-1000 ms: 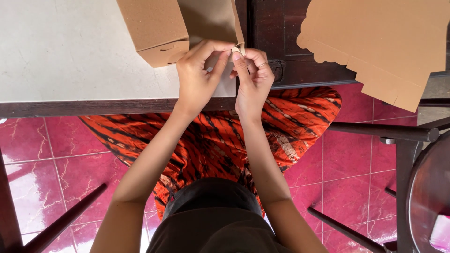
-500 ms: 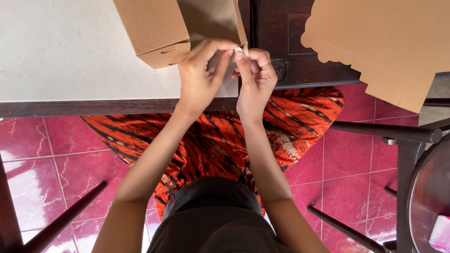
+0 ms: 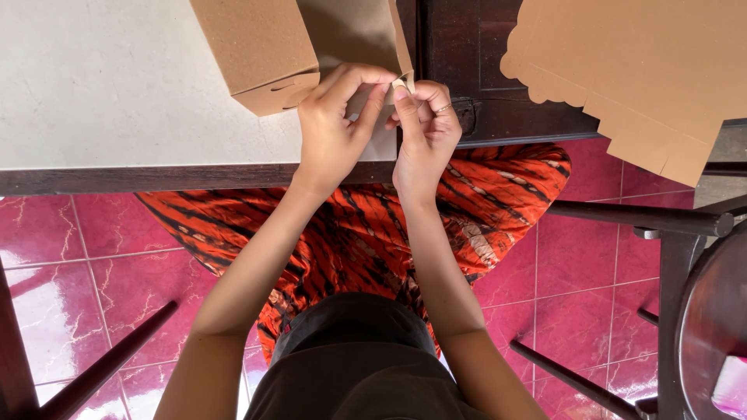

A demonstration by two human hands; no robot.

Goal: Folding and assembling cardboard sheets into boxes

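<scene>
While she sat at the white table [image 3: 117, 93], orange patterned skirt [image 3: 366, 233] nearest me, both hands met at its near edge. Left hand [image 3: 331, 132] and right hand [image 3: 426, 136] each pinched a small pale piece [image 3: 400, 82], likely a sticker or tape bit, just in front of the brown cardboard box [image 3: 261, 50]. Judged step: peeling/readying it for sealing the box. Next move needs clean release and aligned placement on the flap. Flat die-cut cardboard sheet [image 3: 646, 70] lay beyond the table's right end.
</scene>
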